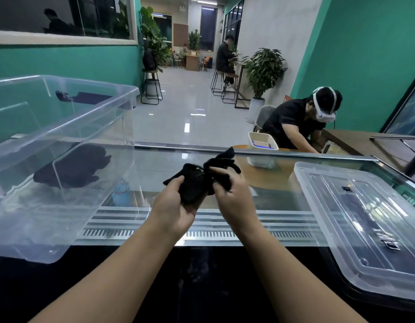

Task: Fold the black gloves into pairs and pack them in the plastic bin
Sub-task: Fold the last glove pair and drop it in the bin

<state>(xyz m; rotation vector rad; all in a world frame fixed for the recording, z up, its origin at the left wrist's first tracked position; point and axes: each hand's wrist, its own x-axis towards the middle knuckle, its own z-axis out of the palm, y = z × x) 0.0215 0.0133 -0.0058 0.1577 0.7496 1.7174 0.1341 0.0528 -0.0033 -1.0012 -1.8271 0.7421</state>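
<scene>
**Pairing a glove mid-air over the glass counter**

Head view: a green-walled room with a tiled floor runs back to plants and stools in the upper middle of the frame; a glass counter [225, 164] spans the foreground. At the left stands the clear bin [62, 127], with a dark heap of gloves already in it [73, 169] low against its near wall. The lid [364, 220] lies flat at the right. Another person in a headset [302, 122] bends over a table at the upper right.

In the centre, both hands hold the gloves [201, 180] above the counter. The left hand [176, 206] is closed around the bunched lower part, thumb on top. The right hand [232, 192] pinches the upper part, with loose glove fingers sticking out beyond it.

The step looks like folding this pair together. To do it well, the loose glove fingers should probably be gathered and laid flat against the bundle before rolling or tucking, the left hand keeping a firm grip so the two gloves stay aligned. The fabric is limp, so a slack fold could fall open when dropped into the bin.
</scene>
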